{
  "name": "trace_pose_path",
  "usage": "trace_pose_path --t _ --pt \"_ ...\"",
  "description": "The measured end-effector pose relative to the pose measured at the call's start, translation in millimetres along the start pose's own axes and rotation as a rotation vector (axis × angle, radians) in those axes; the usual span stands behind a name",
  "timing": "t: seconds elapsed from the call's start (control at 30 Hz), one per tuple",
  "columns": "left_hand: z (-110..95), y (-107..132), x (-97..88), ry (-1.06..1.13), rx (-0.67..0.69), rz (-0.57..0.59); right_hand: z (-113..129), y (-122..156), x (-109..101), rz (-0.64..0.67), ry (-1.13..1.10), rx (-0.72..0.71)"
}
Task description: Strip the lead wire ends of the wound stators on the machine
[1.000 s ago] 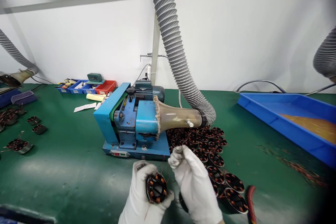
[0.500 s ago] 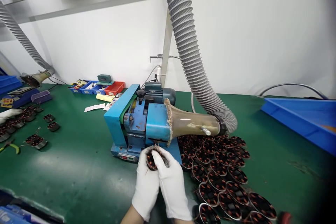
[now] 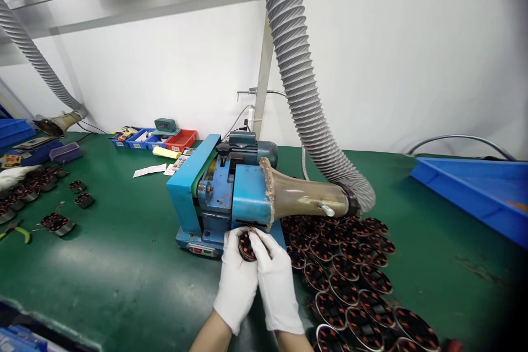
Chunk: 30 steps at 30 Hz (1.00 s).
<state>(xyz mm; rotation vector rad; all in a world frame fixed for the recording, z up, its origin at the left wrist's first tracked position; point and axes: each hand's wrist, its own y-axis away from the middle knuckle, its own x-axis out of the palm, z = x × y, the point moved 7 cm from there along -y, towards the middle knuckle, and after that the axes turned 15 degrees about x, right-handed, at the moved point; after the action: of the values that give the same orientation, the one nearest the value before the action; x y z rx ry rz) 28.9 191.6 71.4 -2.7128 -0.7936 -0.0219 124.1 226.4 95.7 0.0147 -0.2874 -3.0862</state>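
Note:
Both my hands wear white gloves. My left hand (image 3: 236, 283) and my right hand (image 3: 277, 285) are closed together round a round copper-wound stator (image 3: 246, 245). They hold it against the front slot of a small blue machine (image 3: 225, 192) on the green table (image 3: 115, 264). A funnel (image 3: 307, 198) on the machine's right side joins a grey ribbed hose (image 3: 303, 88) that rises upward. A pile of several similar stators (image 3: 350, 269) lies just right of my hands.
A blue tray (image 3: 474, 190) stands at the right. More stators (image 3: 58, 224) lie at the left beside another person's white-gloved hand (image 3: 14, 176). Small blue and red bins (image 3: 159, 139) and papers sit at the back. A second hose (image 3: 37, 63) hangs far left.
My hands carried the stator from near my body forward to the machine's front slot. Over the last half second they pressed in slightly closer.

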Motion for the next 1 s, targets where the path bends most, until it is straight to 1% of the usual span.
trace_pose_path --t 0.13,0.2,0.27,0.33,0.4,0.47,0.53,0.57,0.6,0.63,0.7,0.73,0.77,0.8,0.83,0.87,0.93,0.97,1.0 --pt "-5.5 0.5 3.8 0.017 0.008 0.015 2.6 2.1 -1.6 -0.007 -0.001 -0.007" --pt "-9.0 7.9 1.9 0.002 -0.008 0.032 0.7 8.4 -5.1 -0.006 0.004 -0.017" --pt "-14.4 20.0 -4.5 -0.051 0.006 0.059 -2.8 18.3 -10.8 0.008 -0.024 -0.033" --pt "-22.2 33.3 -12.4 -0.09 0.079 0.107 -5.2 29.9 -13.0 0.094 -0.055 -0.041" --pt "-30.4 44.5 -20.8 -0.114 0.191 0.141 -3.3 40.4 -13.0 0.188 -0.059 -0.042" --pt "-35.7 51.9 -27.1 -0.182 0.292 0.166 3.2 46.6 -14.0 0.217 -0.021 -0.046" --pt "-39.5 56.2 -27.9 -0.27 0.397 0.196 10.3 47.4 -17.0 0.204 -0.03 -0.03" --pt "-41.3 57.8 -26.2 -0.293 0.448 0.211 10.9 45.7 -18.6 0.208 -0.082 0.019" --pt "-43.1 59.3 -24.6 -0.303 0.495 0.213 8.6 43.3 -19.9 0.228 -0.168 0.101" --pt "-45.1 60.5 -23.9 -0.304 0.536 0.191 4.5 41.0 -21.2 0.252 -0.292 0.202" --pt "-49.0 62.6 -25.7 -0.301 0.586 0.099 -4.0 37.5 -24.7 0.284 -0.599 0.376" --pt "-50.4 63.3 -26.7 -0.294 0.588 0.063 -6.3 36.3 -27.6 0.281 -0.735 0.417" --pt "-51.2 63.5 -26.9 -0.279 0.574 0.047 -6.8 35.4 -30.6 0.273 -0.825 0.425" --pt "-51.3 63.0 -26.3 -0.259 0.543 0.054 -6.4 35.2 -32.5 0.268 -0.855 0.418" --pt "-50.6 62.1 -24.9 -0.234 0.499 0.076 -5.1 36.1 -32.5 0.273 -0.819 0.408" --pt "-49.5 61.0 -22.9 -0.208 0.449 0.107 -2.8 37.9 -30.4 0.285 -0.724 0.392" --pt "-47.2 59.6 -19.4 -0.172 0.364 0.152 5.5 42.6 -21.8 0.326 -0.433 0.323" --pt "-46.8 59.5 -18.2 -0.164 0.348 0.155 10.5 44.3 -17.8 0.327 -0.303 0.276" --pt "-47.0 59.8 -17.4 -0.155 0.352 0.148 14.9 44.7 -15.3 0.312 -0.224 0.24"
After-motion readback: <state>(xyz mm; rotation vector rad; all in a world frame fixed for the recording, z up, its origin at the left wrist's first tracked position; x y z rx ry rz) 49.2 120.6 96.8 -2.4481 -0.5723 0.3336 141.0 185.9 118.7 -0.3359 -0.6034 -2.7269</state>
